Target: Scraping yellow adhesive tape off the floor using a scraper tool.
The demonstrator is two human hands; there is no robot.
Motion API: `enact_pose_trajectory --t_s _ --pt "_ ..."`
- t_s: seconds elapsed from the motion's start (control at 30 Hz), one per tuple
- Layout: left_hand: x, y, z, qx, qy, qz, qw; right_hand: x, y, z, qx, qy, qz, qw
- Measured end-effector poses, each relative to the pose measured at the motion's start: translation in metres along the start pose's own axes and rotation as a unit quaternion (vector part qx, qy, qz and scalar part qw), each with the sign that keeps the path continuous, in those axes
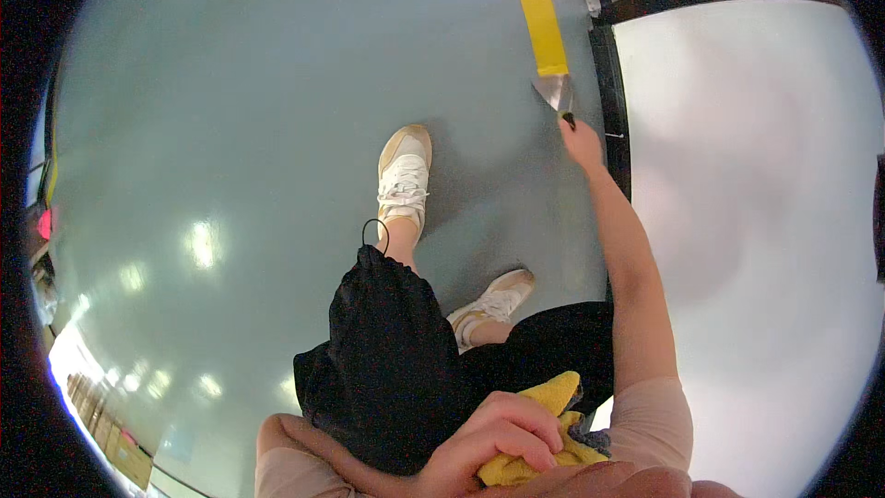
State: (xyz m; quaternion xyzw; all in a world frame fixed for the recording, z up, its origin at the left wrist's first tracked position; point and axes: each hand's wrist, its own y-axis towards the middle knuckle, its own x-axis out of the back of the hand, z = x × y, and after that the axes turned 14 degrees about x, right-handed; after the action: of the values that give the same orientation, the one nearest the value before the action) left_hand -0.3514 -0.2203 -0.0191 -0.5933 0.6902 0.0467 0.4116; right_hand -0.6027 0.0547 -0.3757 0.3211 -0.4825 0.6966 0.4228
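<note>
My right hand [582, 142] is stretched out to the floor and closed around the dark handle of a scraper [554, 91] with a wide, flat metal blade. The blade's edge meets the near end of a strip of yellow floor tape [536, 7]; whether it reaches under the tape cannot be told. Close to my body, my left hand [494, 436] grips a crumpled yellow and dark grey cloth [518, 467], which bulges out past the fingers.
Grey, glossy floor [242, 117] spreads ahead and to the left. A large white panel [747, 187] with a black frame [615, 111] stands along the right. My two white shoes [404, 173] are on the floor. Cardboard boxes [128, 456] lie far off at lower left.
</note>
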Motion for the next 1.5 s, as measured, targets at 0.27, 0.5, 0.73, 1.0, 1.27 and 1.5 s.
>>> enact_pose_trajectory --t_s 0.27,0.5,0.73,1.0,1.27,1.5 --pt "0.012 0.003 0.017 -0.042 -0.013 0.085 0.995 -0.08 -0.02 0.088 -0.027 0.388 -0.01 0.921" --pt "0.005 -0.001 0.0 0.009 -0.005 0.018 1.0 -0.113 -0.067 0.133 -0.166 0.596 -0.13 0.775" --pt "0.0 -0.004 -0.004 0.012 -0.003 0.016 1.0 -0.082 0.016 0.114 -0.234 0.648 -0.21 0.694" --pt "0.0 0.0 0.0 -0.003 -0.01 0.016 1.0 -0.063 0.037 0.093 -0.249 0.684 -0.215 0.651" --pt "0.024 -0.002 0.026 -0.074 0.01 0.095 0.993 -0.074 0.0 0.173 -0.279 0.739 -0.108 0.603" --pt "0.016 -0.003 0.014 -0.049 -0.005 0.059 0.997 -0.057 0.013 0.072 -0.259 0.714 -0.018 0.651"
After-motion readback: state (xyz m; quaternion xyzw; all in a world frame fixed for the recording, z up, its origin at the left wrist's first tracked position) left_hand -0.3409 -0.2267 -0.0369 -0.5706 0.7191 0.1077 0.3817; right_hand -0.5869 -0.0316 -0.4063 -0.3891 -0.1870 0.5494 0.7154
